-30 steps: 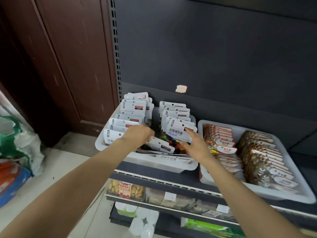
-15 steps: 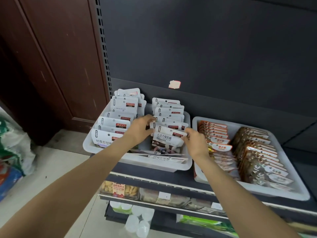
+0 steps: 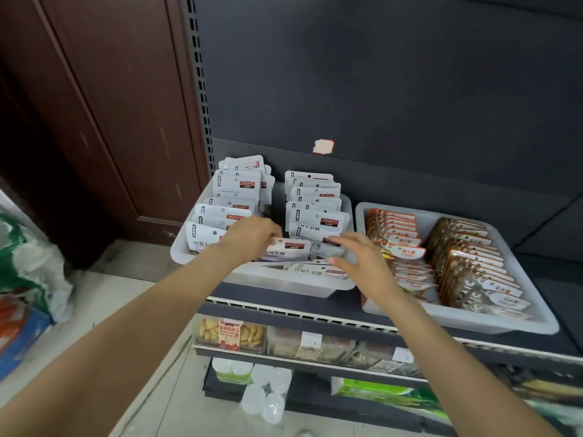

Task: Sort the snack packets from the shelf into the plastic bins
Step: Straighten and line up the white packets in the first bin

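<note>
Half a second ago both hands held one white packet upright before the right row; now that packet (image 3: 285, 249) lies lower and more flat, near the front of the white bin (image 3: 277, 283) in the middle of the frame. Only the left hand (image 3: 249, 236) holds it, with fingers curled over its left edge. The right hand (image 3: 359, 257) has let go and hovers just beside it with fingers spread wide and relaxed; I cannot tell whether the fingertips touch the packets below.

Such a packet looks light and thin, a soft plastic pouch with a stiffer sealed top where the hang hole is. I judge the film to be a little slippery, so the best place to take hold is the flat top band, pinched between thumb and fingers, not the soft filled body.

Two rows of white packets (image 3: 312, 200) stand upright in this bin, and a few more lie flat at its front. A second bin (image 3: 492, 323) at the centre right holds orange and brown packets (image 3: 394, 234). Both bins stand on a dark metal shelf (image 3: 284, 305) with a dark back panel. Lower shelves carry other goods. A brown wooden wall (image 3: 94, 105) fills the upper left, and a bag (image 3: 28, 263) sits on the pale floor at the left edge.
</note>
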A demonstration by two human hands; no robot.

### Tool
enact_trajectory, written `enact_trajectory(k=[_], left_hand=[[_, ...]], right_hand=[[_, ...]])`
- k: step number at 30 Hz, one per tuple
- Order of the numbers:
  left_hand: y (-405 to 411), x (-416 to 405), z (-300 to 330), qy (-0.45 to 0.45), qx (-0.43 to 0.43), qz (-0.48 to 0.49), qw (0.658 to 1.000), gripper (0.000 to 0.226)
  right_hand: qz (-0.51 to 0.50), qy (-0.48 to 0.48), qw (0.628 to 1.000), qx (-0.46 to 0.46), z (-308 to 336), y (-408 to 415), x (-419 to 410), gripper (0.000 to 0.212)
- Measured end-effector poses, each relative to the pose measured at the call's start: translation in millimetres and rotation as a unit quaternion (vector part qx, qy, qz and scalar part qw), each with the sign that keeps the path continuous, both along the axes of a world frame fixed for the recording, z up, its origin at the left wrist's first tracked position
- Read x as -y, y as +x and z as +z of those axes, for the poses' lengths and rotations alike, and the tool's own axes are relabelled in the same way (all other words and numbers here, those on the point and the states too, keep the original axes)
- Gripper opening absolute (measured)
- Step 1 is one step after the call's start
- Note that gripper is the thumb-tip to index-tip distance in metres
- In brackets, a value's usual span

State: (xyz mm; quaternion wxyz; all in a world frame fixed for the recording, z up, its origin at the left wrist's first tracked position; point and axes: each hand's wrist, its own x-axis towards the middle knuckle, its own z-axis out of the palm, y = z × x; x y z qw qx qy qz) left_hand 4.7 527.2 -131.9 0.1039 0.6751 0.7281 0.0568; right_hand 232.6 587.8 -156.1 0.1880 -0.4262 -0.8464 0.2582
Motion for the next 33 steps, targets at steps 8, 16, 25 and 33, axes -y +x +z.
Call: enact_trajectory(k=[8,16,25,33], left_hand=[[28,-31,-14,0.036,0.147,0.000,0.989,0.024],[5,-14,-15,0.065,0.234,0.035,0.970,0.017],[5,-19,-1,0.092,0.118,0.035,0.988,0.024],[30,-32,-9,0.179,0.198,0.077,0.961,0.033]], right_hand=[[0.002,-0.035,0.998,0.048,10,3,-9,0.052],[-0.097,0.075,0.990,0.077,9,-23,-17,0.011],[-0.016,0.016,1.000,0.021,16,-37,-12,0.039],[-0.213,0.011,0.974,0.070,25,-35,-20,0.017]])
